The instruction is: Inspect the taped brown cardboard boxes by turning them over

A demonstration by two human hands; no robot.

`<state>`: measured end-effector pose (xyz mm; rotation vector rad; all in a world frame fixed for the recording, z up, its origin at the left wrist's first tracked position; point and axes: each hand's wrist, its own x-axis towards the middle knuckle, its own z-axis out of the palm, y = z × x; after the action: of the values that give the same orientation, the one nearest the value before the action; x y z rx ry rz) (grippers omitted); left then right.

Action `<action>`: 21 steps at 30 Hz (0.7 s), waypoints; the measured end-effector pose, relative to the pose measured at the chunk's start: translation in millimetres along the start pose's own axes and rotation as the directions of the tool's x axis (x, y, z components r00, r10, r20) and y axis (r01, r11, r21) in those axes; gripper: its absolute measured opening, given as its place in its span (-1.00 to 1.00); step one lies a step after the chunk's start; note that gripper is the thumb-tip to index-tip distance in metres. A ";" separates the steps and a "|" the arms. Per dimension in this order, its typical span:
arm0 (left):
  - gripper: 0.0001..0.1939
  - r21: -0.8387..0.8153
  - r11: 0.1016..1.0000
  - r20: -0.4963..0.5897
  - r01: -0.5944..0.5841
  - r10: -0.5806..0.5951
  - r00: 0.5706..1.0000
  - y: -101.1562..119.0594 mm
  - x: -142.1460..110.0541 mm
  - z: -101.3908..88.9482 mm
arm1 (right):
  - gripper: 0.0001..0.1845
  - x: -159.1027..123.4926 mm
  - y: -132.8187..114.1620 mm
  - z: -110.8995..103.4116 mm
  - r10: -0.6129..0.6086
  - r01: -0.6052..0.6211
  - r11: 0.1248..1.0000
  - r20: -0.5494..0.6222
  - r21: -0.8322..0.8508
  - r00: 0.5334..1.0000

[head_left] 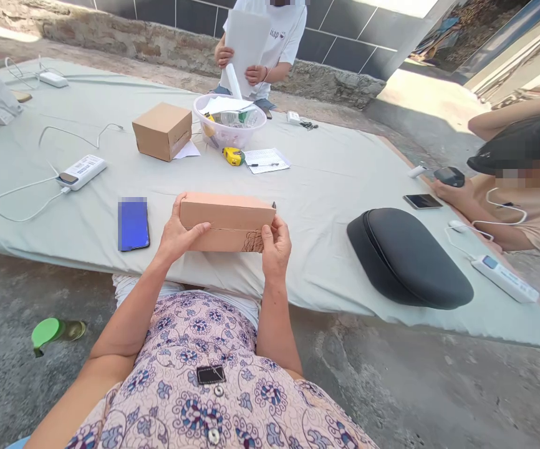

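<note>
A small brown cardboard box (226,215) is held between my two hands at the near edge of the cloth-covered table (317,187). My left hand (179,232) grips its left end, thumb lying along the front face. At the right end my right hand (275,242) pinches the lower corner, fingers curled. Dark scribbled lines mark the front face beside my right thumb. A small dark tip (274,205) sticks up above the right fingers; what it belongs to is hidden. A phone (133,224) with a blue screen lies left of my left hand.
A larger cardboard box (161,131), a filled plastic basket (230,128), a yellow tape measure (233,156) and a notepad (270,163) stand beyond. A black case (410,257) sits right. Power strips (83,172) trail cables. One person holds white sheets opposite; another sits right.
</note>
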<state>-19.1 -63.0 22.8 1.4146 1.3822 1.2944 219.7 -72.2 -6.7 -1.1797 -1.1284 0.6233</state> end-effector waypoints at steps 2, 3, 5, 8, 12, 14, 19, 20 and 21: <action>0.00 0.017 0.999 0.000 0.033 -0.033 0.999 1.8 0.0 -0.3 | -0.48 0.8 1.4 -0.5 -0.003 0.003 1.000 -0.013 0.009 1.000; 0.02 0.030 0.998 -0.006 0.052 -0.052 0.999 2.6 -0.1 -0.2 | -0.48 1.0 1.5 -0.6 -0.006 0.007 1.000 -0.020 0.014 1.000; 0.03 0.043 0.997 -0.032 0.069 -0.068 0.997 3.5 -0.4 0.6 | -0.48 0.4 0.6 -0.3 -0.013 0.014 0.999 -0.026 0.030 1.000; -0.08 0.055 0.997 -0.107 0.050 -0.044 0.993 4.4 -1.9 4.0 | -0.40 -3.3 -2.8 2.6 -0.008 0.008 1.000 -0.017 -0.004 1.000; -0.24 0.184 0.983 -0.236 0.025 0.019 0.972 7.0 -4.6 9.5 | -0.15 -10.3 -7.2 11.5 -0.051 0.040 0.980 -0.048 -0.197 0.998; -0.24 0.223 0.975 -0.251 -0.006 0.063 0.966 8.5 -5.8 10.7 | -0.12 -12.7 -7.8 15.8 -0.083 0.066 0.964 -0.056 -0.259 0.995; -0.28 0.284 0.957 -0.206 -0.062 0.124 0.971 11.2 -8.4 10.2 | -0.15 -13.3 -4.9 19.2 -0.126 0.106 0.939 -0.042 -0.327 0.991; -0.27 0.306 0.950 -0.196 -0.057 0.122 0.973 11.9 -9.0 10.2 | -0.15 -13.0 -4.0 19.0 -0.131 0.111 0.934 -0.038 -0.341 0.991; -0.24 0.331 0.943 -0.191 -0.046 0.115 0.975 12.7 -9.5 10.5 | -0.16 -12.8 -3.2 18.7 -0.136 0.115 0.928 -0.034 -0.353 0.990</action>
<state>-5.3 -72.7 31.6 1.6028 1.7588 1.3415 197.3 -76.9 -8.8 -1.4051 -1.2889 0.2915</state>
